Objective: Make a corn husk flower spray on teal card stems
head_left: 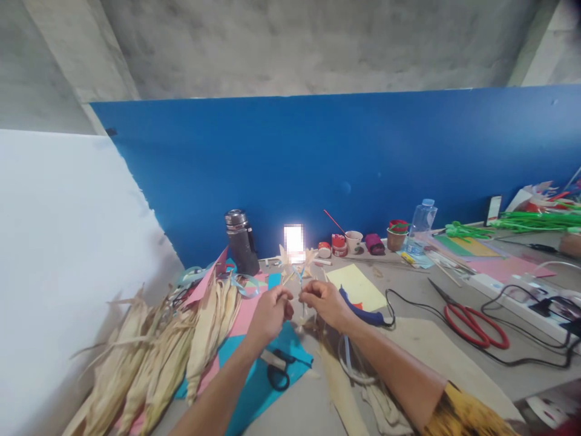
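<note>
My left hand [271, 313] and my right hand [323, 303] meet over the table's middle, both pinched shut on a small dried corn-husk piece [296, 270] with pale leaves spreading above my fingers. What sits exactly between the fingertips is too small to make out. Black-handled scissors [276, 367] lie on blue paper [263, 378] just under my left wrist. A blue glue gun [365, 313] lies right behind my right hand.
Dried corn husks [149, 357] pile at the left on pink paper. A dark flask [240, 241] stands by the blue wall. Red scissors [472, 324], black cables, a power strip [521, 298], a water bottle [421, 227], small pots and green stems [531, 221] fill the right.
</note>
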The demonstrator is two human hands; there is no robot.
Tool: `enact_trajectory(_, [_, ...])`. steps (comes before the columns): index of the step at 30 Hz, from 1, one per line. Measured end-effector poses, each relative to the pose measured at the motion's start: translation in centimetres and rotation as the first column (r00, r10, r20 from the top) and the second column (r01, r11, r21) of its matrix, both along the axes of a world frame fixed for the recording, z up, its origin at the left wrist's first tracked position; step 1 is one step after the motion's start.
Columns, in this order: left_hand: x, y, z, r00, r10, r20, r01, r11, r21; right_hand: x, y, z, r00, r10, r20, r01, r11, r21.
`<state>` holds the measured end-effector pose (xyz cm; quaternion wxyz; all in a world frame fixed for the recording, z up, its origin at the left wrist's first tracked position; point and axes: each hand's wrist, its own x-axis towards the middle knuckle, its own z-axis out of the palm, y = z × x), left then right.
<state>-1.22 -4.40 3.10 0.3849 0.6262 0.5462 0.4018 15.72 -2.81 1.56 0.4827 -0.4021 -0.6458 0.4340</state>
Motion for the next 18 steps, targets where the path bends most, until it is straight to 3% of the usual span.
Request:
enact_trajectory(3, [-1.2,0.6,0.8,0.994,-0.084,0.063,0.092,0.987,-0.129,0.8,0.6,0.3,0.996,-0.081,-0.025,0.082,0.997,0.016])
enact_trajectory(8, [-4.0,0.9,2.9,0.977,0.083,0.197,-0.063,0.993,-0.104,3.1,1.8,1.0,0.955,-0.291,-0.059,0.294,0.955,0.042])
enact_trajectory(12, [-5.4,1.0,3.9,0.915,0.208,0.346,-0.215,0.976,-0.018,3.9,1.7,1.6,0.931,-0.364,-0.019,0.364,0.925,0.107])
enact_trajectory(18, [-5.5,1.6,4.4,0.794,0.178,0.581,-0.213,0.977,-0.009,4.1,1.4,2.0,0.911,-0.411,0.043,0.395,0.897,0.197])
